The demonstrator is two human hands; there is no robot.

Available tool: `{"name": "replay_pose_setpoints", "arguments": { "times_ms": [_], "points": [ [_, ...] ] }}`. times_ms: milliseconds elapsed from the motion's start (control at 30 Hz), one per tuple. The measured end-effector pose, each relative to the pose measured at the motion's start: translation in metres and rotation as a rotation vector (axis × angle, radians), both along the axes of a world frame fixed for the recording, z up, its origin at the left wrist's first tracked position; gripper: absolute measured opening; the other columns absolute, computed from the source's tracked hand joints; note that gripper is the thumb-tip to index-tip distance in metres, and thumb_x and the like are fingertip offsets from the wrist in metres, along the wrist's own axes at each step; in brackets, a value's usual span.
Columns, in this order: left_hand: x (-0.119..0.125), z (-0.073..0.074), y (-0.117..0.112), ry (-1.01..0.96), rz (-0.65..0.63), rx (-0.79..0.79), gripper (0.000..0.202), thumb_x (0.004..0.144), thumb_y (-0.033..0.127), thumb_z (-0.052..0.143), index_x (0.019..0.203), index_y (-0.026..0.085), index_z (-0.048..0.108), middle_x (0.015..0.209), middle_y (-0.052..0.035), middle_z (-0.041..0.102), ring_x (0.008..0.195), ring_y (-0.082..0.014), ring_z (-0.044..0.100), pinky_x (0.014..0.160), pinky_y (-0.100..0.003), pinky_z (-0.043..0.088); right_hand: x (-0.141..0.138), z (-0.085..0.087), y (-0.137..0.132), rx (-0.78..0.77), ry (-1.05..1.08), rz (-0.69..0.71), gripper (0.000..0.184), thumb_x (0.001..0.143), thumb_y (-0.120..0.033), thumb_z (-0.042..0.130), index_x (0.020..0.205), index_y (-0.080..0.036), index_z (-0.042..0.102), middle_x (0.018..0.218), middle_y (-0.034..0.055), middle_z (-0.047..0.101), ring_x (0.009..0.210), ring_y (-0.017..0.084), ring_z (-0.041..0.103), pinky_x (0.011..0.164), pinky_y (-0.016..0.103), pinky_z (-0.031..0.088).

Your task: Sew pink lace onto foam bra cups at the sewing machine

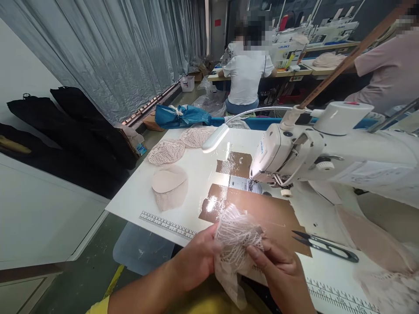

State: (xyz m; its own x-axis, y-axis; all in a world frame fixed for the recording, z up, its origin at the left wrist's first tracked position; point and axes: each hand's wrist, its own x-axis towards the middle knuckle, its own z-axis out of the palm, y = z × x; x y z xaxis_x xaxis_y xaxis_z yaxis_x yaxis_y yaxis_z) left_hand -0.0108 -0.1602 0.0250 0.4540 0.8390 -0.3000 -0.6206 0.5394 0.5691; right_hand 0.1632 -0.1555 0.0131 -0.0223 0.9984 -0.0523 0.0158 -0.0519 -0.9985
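Both hands hold a piece of pale lace fabric (237, 240) above the front edge of the sewing table. My left hand (199, 255) grips its left side, the fingers partly hidden behind the lace. On the right side, my right hand (278, 268) pinches the fabric between thumb and fingers. A sheer tail of the cloth hangs down between the wrists. Just beyond stands a white sewing machine (294, 152), its needle area over a metal plate (240, 183). Black thread snips (325, 246) lie to the right of my right hand.
Lace bra cups (166, 151) and a beige cup piece (168, 181) lie on the table's left. More beige fabric (376, 235) is at the right. A lamp (215, 138) reaches over the table. A person in a white top (246, 74) sits ahead; another person's pink sleeve (376, 56) is at right.
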Motion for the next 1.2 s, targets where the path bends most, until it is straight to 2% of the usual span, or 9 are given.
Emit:
{"name": "replay_pose_setpoints", "arguments": {
  "times_ms": [133,300,433,533,600,667,767,933,1200],
  "points": [
    [0.012,-0.004,-0.009,0.092,0.017,0.017,0.036,0.052,0.005,0.064,0.087,0.01,0.071,0.079,-0.0077,0.069,0.077,-0.0216,0.064,0.073,-0.03,0.047,-0.001,-0.005,0.003,-0.149,0.298,0.028,0.025,0.068,-0.042,0.075,0.058,-0.021,0.065,0.059,0.0002,0.059,0.057,0.015,0.051,0.057,0.027,0.045],
    [-0.021,-0.021,-0.007,0.361,0.09,0.077,0.01,0.062,0.009,0.063,0.057,0.013,0.056,0.054,0.0014,0.054,0.05,-0.0087,0.048,0.052,-0.021,0.037,0.016,-0.008,0.011,-0.17,0.468,-0.078,0.018,0.066,-0.039,0.077,0.067,-0.024,0.068,0.065,0.0005,0.063,0.061,0.016,0.056,0.059,0.028,0.049],
    [-0.05,-0.004,0.006,0.721,0.334,0.489,0.006,0.079,0.017,0.058,0.083,0.018,0.061,0.089,-0.0029,0.06,0.081,-0.0137,0.055,0.076,-0.025,0.045,0.011,0.006,0.007,-0.284,0.417,0.031,0.023,0.062,-0.038,0.081,0.066,-0.02,0.067,0.065,0.0008,0.063,0.061,0.014,0.056,0.059,0.025,0.047],
    [-0.052,0.015,0.016,0.885,0.132,0.798,0.054,0.069,0.034,0.075,0.118,0.021,0.056,0.126,-0.0097,0.052,0.116,-0.0256,0.047,0.102,-0.036,0.037,-0.003,0.016,0.002,-0.416,0.393,0.209,0.027,0.062,-0.041,0.08,0.071,-0.019,0.065,0.063,-0.0004,0.063,0.056,0.011,0.054,0.054,0.022,0.043],
    [-0.047,0.021,0.019,0.899,-0.106,0.826,0.064,0.063,0.037,0.08,0.119,0.019,0.057,0.116,-0.009,0.057,0.106,-0.0246,0.053,0.094,-0.034,0.042,-0.01,0.019,0.0,-0.415,0.347,0.28,0.029,0.064,-0.043,0.078,0.075,-0.02,0.064,0.063,-0.0015,0.063,0.054,0.011,0.053,0.052,0.022,0.042],
    [-0.039,0.018,0.02,0.876,-0.246,0.76,0.046,0.067,0.038,0.076,0.104,0.016,0.061,0.089,-0.003,0.06,0.079,-0.0158,0.055,0.073,-0.025,0.046,-0.013,0.018,0.002,-0.34,0.233,0.291,0.03,0.065,-0.046,0.076,0.076,-0.021,0.064,0.065,-0.0016,0.063,0.057,0.013,0.053,0.054,0.023,0.043],
    [-0.03,0.007,0.018,0.851,-0.264,0.699,0.027,0.074,0.036,0.07,0.082,0.013,0.059,0.068,0.0031,0.048,0.061,-0.0081,0.043,0.056,-0.018,0.036,-0.012,0.016,0.006,-0.175,-0.017,0.269,0.029,0.069,-0.049,0.071,0.072,-0.02,0.065,0.064,-0.001,0.061,0.059,0.015,0.054,0.055,0.024,0.043],
    [-0.028,-0.001,0.017,0.84,-0.252,0.695,0.03,0.075,0.041,0.069,0.082,0.012,0.059,0.071,0.0017,0.048,0.065,-0.0095,0.044,0.059,-0.019,0.037,-0.009,0.013,0.013,0.111,-0.217,0.149,0.025,0.076,-0.042,0.066,0.062,-0.021,0.064,0.084,0.0031,0.067,0.075,0.018,0.061,0.065,0.025,0.046],
    [-0.033,0.007,0.023,0.829,-0.222,0.712,0.033,0.077,0.037,0.068,0.099,0.012,0.063,0.076,0.0004,0.052,0.067,-0.0102,0.045,0.062,-0.02,0.037,-0.007,0.003,0.015,0.12,-0.228,0.129,0.026,0.079,-0.042,0.063,0.063,-0.021,0.062,0.078,0.0036,0.069,0.07,0.018,0.063,0.063,0.026,0.048]
  ]
}}
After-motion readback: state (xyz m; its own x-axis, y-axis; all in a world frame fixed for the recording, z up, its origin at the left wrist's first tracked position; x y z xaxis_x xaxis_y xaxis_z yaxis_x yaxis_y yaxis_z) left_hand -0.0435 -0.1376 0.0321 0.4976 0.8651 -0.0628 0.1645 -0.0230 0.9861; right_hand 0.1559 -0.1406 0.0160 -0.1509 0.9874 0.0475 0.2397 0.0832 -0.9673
